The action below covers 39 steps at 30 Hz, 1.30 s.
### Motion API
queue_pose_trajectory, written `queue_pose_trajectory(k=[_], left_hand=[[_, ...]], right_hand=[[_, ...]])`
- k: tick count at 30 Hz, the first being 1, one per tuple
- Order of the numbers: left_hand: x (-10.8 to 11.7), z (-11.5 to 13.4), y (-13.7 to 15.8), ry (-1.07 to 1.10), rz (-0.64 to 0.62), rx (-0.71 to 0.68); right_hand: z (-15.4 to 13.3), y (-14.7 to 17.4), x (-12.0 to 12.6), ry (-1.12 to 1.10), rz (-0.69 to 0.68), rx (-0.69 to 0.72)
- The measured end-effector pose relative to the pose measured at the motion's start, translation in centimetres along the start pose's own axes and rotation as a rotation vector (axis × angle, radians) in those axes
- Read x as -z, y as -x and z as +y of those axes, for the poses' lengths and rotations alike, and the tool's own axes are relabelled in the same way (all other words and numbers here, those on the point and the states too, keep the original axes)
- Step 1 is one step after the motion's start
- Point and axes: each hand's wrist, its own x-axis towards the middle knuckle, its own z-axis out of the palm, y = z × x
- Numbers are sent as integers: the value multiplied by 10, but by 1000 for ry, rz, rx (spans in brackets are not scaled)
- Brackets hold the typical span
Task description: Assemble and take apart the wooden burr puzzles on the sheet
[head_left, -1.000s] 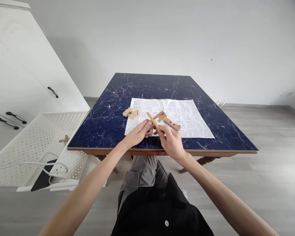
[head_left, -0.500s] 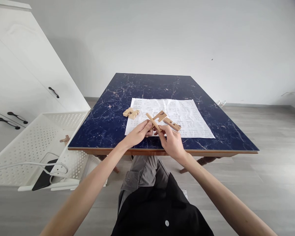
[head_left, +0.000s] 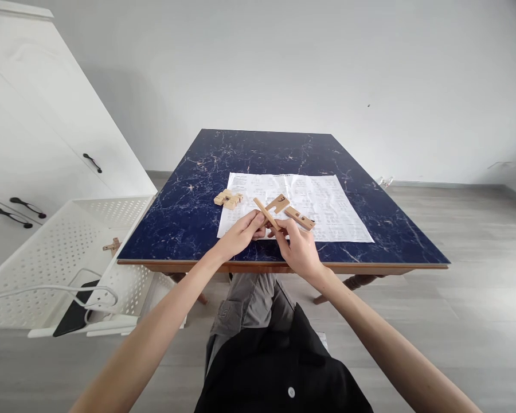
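Note:
Both my hands are closed above the near edge of a printed paper sheet (head_left: 327, 198). My left hand (head_left: 246, 228) grips a flat notched wooden puzzle piece (head_left: 280, 201) with a dark mark near its far end. A narrow wooden puzzle piece (head_left: 261, 206), seen edge-on, lies across it, its near end pinched by my right hand (head_left: 300, 246). The fingers hide where the two cross, so I cannot tell whether they interlock. Just beyond my right hand, another notched wooden piece (head_left: 300, 218) rests on the sheet. A cluster of joined wooden blocks (head_left: 229, 199) sits at the sheet's left edge.
The blue marbled table (head_left: 258, 152) stands before a pale wall. To its left, a white perforated basket (head_left: 47, 246) contains a small wooden piece (head_left: 112, 246), a white cable and a dark flat object (head_left: 75, 312). A white cabinet (head_left: 47, 115) with black handles rises behind.
The view has shifted very slightly. My hands hold the two wooden pieces crossed in nearly the same pose, and the pieces on the table stay where they were.

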Motion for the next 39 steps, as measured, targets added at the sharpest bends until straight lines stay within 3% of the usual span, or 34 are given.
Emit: queue_pose_trajectory(k=[11, 17, 22, 26, 39], left_hand=[[0, -2, 0, 21, 11, 7], [-1, 0, 2, 40, 45, 30], [0, -2, 2, 58, 92, 29], [1, -2, 3, 66, 99, 33], [1, -1, 4, 74, 133, 41]], right_hand=[[-3, -1, 0, -41, 12, -10], [11, -4, 23, -53, -81, -15], [48, 0, 49, 159, -78, -138], [68, 3, 54, 253, -150, -252], [71, -12, 48, 200, -309, -349]])
